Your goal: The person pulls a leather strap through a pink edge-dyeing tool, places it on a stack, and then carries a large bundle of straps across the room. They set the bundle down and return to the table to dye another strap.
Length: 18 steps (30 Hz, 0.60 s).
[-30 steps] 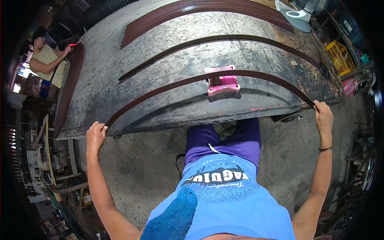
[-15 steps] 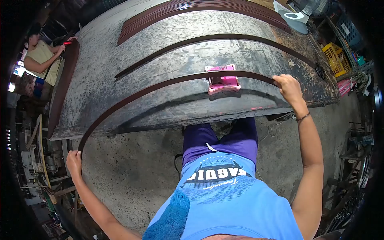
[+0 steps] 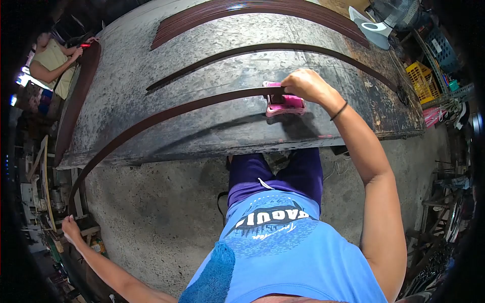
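A long dark brown strip (image 3: 166, 112) arcs above the near side of the table, its shadow falling on the tabletop. My right hand (image 3: 308, 86) is closed on the strip's right end, over the pink tray (image 3: 286, 108). At the far left, my left hand (image 3: 71, 228) has its fingers closed at the strip's lower left end, off the table edge. Another dark strip (image 3: 242, 49) lies curved across the middle of the table.
A stack of brown strips (image 3: 212, 17) lies along the table's (image 3: 126, 65) far side. At the left, a co-worker (image 3: 53, 63) holds a red object over more brown strips (image 3: 81, 96). A fan (image 3: 396, 12) and yellow crate (image 3: 422, 81) stand at right.
My right hand has moved left to above the pink tray, with the strip's end. My left hand has moved down and outward to the left, and the strip has shifted left.
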Each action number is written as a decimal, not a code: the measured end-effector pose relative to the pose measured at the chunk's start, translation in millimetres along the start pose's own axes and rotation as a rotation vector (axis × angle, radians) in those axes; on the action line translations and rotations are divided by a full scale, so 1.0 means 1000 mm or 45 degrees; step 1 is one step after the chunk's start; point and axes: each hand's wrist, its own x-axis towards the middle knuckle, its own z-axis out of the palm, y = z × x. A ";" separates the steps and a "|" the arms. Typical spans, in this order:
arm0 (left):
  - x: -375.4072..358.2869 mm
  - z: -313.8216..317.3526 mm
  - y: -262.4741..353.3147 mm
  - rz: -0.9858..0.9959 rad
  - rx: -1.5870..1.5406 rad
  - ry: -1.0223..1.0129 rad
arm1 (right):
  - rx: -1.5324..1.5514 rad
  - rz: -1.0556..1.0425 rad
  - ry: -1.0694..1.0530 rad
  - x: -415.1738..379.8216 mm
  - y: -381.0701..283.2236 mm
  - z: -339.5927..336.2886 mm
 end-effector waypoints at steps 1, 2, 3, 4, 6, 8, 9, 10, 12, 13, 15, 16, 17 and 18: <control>0.001 -0.002 -0.009 -0.019 0.033 0.007 | -0.002 -0.004 -0.004 0.008 -0.007 -0.002; 0.011 0.009 -0.033 -0.030 0.054 0.083 | 0.007 -0.019 -0.063 0.016 -0.015 -0.006; 0.016 0.007 -0.044 -0.082 0.089 0.050 | 0.016 -0.035 -0.121 0.023 -0.022 -0.008; 0.007 -0.012 -0.036 -0.149 0.096 0.006 | 0.029 -0.043 -0.131 0.029 -0.028 -0.009; -0.008 -0.033 -0.027 -0.247 0.125 0.067 | 0.050 -0.065 -0.115 0.039 -0.033 -0.004; 0.032 -0.003 -0.089 -0.239 0.214 0.055 | 0.051 -0.073 -0.136 0.047 -0.043 -0.007; 0.045 0.008 -0.111 -0.223 0.301 0.046 | 0.050 -0.079 -0.138 0.051 -0.047 -0.009; 0.012 -0.026 -0.076 -0.253 0.238 0.082 | 0.062 -0.064 -0.164 0.054 -0.050 -0.009; -0.010 -0.054 -0.050 -0.323 0.212 0.092 | 0.072 -0.053 -0.189 0.058 -0.053 -0.008; -0.013 -0.058 -0.047 -0.389 0.185 0.105 | 0.069 -0.072 -0.162 0.060 -0.054 -0.006; 0.041 -0.007 -0.131 -0.189 0.383 0.104 | 0.065 -0.093 -0.135 0.063 -0.055 -0.003; 0.033 -0.016 -0.121 -0.255 0.284 0.183 | 0.069 -0.093 -0.133 0.064 -0.056 -0.002; 0.026 -0.023 -0.113 -0.319 0.185 0.262 | 0.073 -0.092 -0.132 0.065 -0.057 -0.001; 0.034 -0.017 -0.124 -0.321 0.184 0.262 | 0.071 -0.093 -0.131 0.066 -0.058 -0.001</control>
